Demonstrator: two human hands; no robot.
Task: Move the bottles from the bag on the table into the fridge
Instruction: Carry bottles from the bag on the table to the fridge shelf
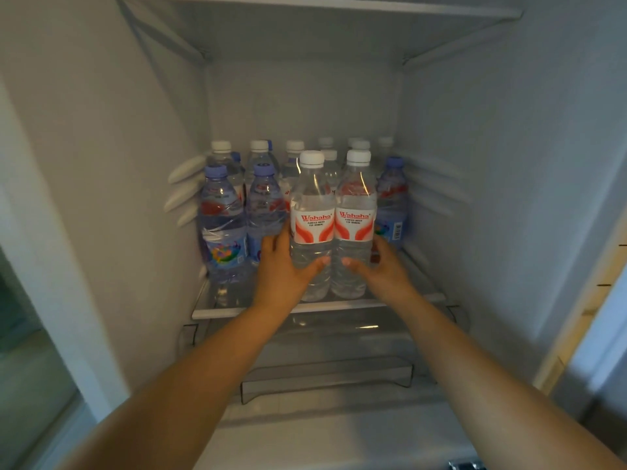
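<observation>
Looking straight into the open fridge (475, 137) here, both arms reaching in over the glass shelf (339, 305). The left hand (281, 266) is wrapped around the lower part of the left Wahaha bottle (311, 225), thumb across the front and fingers (271, 244) curled round its left side. The right hand (383, 266) does the same on the right Wahaha bottle (354, 222), thumb on the front, the rest going round the right side. So both sets of fingers are closed on a bottle each, snug grip.

The two bottles stand upright and touching each other, white caps, red and white labels facing out, right at the near edge of the shelf, a bit right of centre. Can't quite tell if the bottoms are fully resting on the glass or just above it.

To their left are two blue-capped bottles (222, 225) with colourful labels, also near the front. One more blue-capped bottle (392, 201) sits just beside them on the right, against the side wall. Behind all that is a bunch of white-capped bottles (259, 154) in rows going to the far wall, pretty packed.

Below the shelf there's a clear drawer (325, 374), looks see-through and dim. The upper shelf (305, 5) runs across the top.
</observation>
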